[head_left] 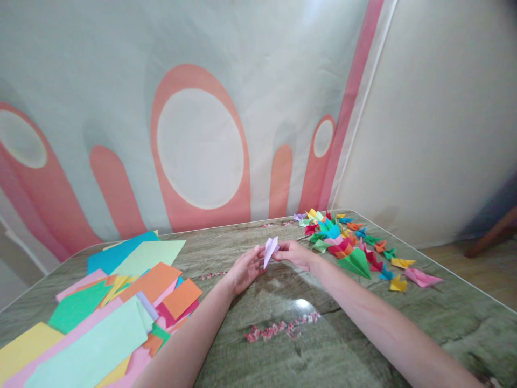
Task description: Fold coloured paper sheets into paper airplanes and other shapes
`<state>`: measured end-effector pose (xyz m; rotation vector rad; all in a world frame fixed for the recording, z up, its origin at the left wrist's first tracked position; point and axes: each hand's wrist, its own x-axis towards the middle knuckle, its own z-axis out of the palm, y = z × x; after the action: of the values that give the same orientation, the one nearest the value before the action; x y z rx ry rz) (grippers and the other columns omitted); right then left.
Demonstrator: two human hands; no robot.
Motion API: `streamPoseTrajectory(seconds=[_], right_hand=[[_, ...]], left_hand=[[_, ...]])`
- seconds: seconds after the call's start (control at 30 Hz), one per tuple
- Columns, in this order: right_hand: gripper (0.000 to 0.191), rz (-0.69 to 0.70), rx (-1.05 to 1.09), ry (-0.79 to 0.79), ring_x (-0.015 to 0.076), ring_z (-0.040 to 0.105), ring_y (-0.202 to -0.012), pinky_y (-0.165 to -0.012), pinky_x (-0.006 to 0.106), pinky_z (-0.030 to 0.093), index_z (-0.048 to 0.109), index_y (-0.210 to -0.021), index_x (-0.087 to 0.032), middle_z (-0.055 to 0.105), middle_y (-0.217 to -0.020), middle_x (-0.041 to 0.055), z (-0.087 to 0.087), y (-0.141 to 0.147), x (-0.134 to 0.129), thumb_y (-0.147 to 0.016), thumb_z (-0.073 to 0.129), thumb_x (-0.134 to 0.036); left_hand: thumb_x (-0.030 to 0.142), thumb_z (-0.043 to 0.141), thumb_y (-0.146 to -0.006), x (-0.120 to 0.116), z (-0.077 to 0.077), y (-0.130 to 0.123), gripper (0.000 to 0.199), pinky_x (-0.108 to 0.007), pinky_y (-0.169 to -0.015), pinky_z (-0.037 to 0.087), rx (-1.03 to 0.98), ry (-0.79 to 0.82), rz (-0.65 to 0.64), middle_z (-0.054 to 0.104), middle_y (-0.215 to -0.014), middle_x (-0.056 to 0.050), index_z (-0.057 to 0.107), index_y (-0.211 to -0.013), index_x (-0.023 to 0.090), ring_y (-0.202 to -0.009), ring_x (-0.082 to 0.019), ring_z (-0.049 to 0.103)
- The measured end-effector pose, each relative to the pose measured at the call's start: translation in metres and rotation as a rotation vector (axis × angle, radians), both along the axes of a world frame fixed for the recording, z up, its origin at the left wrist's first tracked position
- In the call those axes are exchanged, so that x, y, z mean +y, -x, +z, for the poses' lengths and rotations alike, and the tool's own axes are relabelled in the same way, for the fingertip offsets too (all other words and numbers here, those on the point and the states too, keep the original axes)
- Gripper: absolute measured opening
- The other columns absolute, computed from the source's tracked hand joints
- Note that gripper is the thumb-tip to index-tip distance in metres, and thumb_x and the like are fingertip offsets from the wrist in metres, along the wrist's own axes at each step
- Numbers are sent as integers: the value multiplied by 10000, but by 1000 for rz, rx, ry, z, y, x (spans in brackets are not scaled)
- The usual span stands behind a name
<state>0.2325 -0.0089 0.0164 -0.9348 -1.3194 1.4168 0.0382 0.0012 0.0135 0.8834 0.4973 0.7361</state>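
A small lilac folded paper plane (270, 251) is held above the middle of the table, its pointed end down toward me. My left hand (244, 269) pinches it from the left side, fingers curved at its edge. From the right, my right hand (297, 255) grips the other side between thumb and fingers; some fingertips are hidden behind the paper. Nearest to my right hand lies a pile of folded paper figures, with a green paper plane (356, 263) at its front. Left of my left arm, loose coloured sheets are spread, among them an orange sheet (183, 298).
The wood-patterned table (323, 350) has printed pink flowers under a glossy surface. Pale green paper (95, 345) and blue paper (117, 254) lie at the left. A pink folded figure (422, 277) sits near the right edge. A printed backdrop (266, 70) rises behind the table.
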Motion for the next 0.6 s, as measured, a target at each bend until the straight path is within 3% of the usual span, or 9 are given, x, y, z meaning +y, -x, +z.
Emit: streamPoseTrajectory(seconds=[0.1, 0.3, 0.43, 0.53, 0.6], right_hand=[[280, 246, -202, 12, 129, 540, -677, -699, 268, 397, 704, -798, -128, 654, -723, 7, 8, -11, -9, -600, 756, -319], [340, 343, -340, 23, 153, 568, -759, -732, 275, 414, 695, -908, -146, 675, -832, 19, 6, -17, -20, -646, 718, -362], [342, 206, -216, 85, 136, 568, -700, -683, 264, 427, 678, -871, -132, 663, -793, 28, -6, -13, -21, -632, 727, -371], [316, -3, -116, 154, 111, 549, -608, -615, 251, 425, 652, -840, -136, 641, -733, 22, -16, -10, -27, -665, 703, -395], [316, -80, -103, 166, 121, 572, -639, -609, 257, 434, 629, -868, -160, 646, -816, 34, -20, -7, -35, -729, 633, -445]], left_hand=[[301, 670, -761, 3, -6, -1, 359, -250, -761, 443, 50, -30, 34, 627, -1038, -103, 597, -1080, 153, -874, -152, 598], [183, 735, -688, -4, -10, -4, 393, -211, -689, 425, 76, -94, -74, 638, -989, -91, 593, -1053, 150, -815, -129, 601], [189, 762, -648, -8, -9, -7, 413, -234, -704, 434, 88, -126, -112, 654, -920, -92, 599, -1022, 131, -800, -151, 613], [216, 764, -646, -6, -10, -8, 386, -236, -716, 441, 73, -130, -28, 657, -898, -76, 605, -986, 130, -782, -141, 613], [235, 769, -637, -5, -12, -10, 385, -238, -731, 447, 67, -129, 61, 657, -903, -66, 606, -970, 131, -782, -134, 612]])
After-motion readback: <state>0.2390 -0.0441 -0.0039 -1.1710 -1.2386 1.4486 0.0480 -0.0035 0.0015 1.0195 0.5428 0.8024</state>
